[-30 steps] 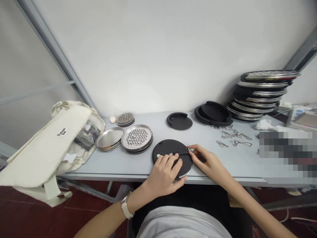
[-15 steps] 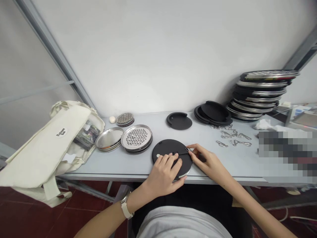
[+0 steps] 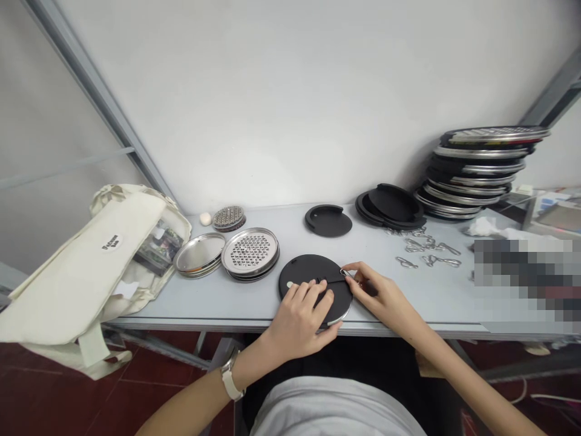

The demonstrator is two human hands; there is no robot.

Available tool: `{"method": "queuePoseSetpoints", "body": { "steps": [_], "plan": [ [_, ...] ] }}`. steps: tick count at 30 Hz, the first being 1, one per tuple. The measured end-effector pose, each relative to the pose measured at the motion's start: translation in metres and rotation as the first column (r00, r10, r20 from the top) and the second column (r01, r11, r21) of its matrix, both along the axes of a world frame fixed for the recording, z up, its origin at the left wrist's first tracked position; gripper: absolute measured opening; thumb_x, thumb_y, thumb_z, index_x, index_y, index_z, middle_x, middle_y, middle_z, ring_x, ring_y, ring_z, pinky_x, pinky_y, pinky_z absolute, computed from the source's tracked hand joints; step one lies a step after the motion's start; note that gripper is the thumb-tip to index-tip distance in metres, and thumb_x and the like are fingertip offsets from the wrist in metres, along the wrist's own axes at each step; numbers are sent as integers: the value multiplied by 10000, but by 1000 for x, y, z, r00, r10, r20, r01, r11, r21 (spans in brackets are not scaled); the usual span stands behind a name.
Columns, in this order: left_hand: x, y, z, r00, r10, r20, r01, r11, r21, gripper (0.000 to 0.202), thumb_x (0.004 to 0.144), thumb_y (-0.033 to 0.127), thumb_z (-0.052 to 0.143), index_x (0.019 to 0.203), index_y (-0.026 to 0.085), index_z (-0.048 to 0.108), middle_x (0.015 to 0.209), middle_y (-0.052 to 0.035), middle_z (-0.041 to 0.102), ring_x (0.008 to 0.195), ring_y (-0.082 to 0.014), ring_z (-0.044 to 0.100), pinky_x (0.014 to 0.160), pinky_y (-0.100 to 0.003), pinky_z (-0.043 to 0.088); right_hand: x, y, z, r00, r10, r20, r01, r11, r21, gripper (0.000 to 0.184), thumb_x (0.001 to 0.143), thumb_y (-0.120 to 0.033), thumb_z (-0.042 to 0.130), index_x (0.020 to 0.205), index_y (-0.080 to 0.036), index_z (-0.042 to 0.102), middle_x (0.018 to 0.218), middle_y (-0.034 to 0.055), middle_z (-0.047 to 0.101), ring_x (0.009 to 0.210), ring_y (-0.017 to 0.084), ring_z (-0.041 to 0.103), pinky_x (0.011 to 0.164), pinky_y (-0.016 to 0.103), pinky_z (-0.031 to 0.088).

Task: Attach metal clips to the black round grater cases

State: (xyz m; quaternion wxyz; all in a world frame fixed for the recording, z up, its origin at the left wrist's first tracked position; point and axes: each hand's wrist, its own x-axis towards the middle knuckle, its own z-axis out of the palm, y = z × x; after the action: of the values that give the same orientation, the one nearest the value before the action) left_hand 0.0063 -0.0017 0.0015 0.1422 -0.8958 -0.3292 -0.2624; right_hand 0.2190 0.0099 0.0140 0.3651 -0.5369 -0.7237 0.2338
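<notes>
A round black disc [image 3: 302, 269] with a thin silver rim lies near the front edge of the table. My left hand [image 3: 302, 315] holds it, fingers across its top and thumb along its near rim. At the disc's right edge, my right hand [image 3: 374, 293] pinches a small metal wire loop [image 3: 344, 272] between thumb and fingers. The loop touches the disc at the end of a slot running in from the edge. Part of the disc is hidden under my left fingers.
Left of the disc are round grater plates [image 3: 250, 251] and plain metal discs [image 3: 200, 253]. Behind sit black round covers [image 3: 329, 221]. Loose wire loops [image 3: 406, 263] lie to the right, near a tall stack of rimmed discs [image 3: 474, 169]. A cream bag [image 3: 91, 266] rests at far left.
Almost nothing differs. Both hands stay in place on the disc and the wire loop, and the view has shifted very slightly.
</notes>
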Motion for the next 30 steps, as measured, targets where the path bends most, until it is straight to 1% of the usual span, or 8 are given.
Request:
{"method": "queuePoseSetpoints", "body": {
  "steps": [16,20,24,30],
  "plan": [
    [0,1,-2,1000,-14,3,14,1000,-9,450,917,442,487,1240,139,566,1292,-115,579,1118,-283,550,928,-410,395,1,0,-1,1000,-10,11,10,1000,-17,279,944,-428,439,1087,-224,565,636,-36,502,578,154,503,588,261,441],
    [0,1,-1,1000,-18,7,18,1000,-4,443,907,432,508,1229,134,573,1283,-118,584,1114,-275,552,928,-396,399,1,0,-1,1000,-15,8,15,1000,-14,284,938,-442,445,1078,-229,570,623,-44,489,563,150,492,575,257,432],
    [-1,1,-1,1000,-20,3,20,1000,-4,448,900,436,525,1227,134,573,1280,-122,586,1115,-271,550,923,-397,407,2,0,-5,1000,-5,-1,5,1000,-29,263,948,-424,436,1087,-231,548,632,-49,458,570,145,469,582,256,420],
    [-1,1,-2,1000,-23,1,23,1000,-4,447,915,439,498,1233,132,568,1284,-116,582,1109,-276,548,926,-402,394,3,2,-8,1000,2,-14,-3,998,-60,241,949,-418,442,1085,-233,515,646,-53,445,591,148,474,606,260,411]
  ]
}}
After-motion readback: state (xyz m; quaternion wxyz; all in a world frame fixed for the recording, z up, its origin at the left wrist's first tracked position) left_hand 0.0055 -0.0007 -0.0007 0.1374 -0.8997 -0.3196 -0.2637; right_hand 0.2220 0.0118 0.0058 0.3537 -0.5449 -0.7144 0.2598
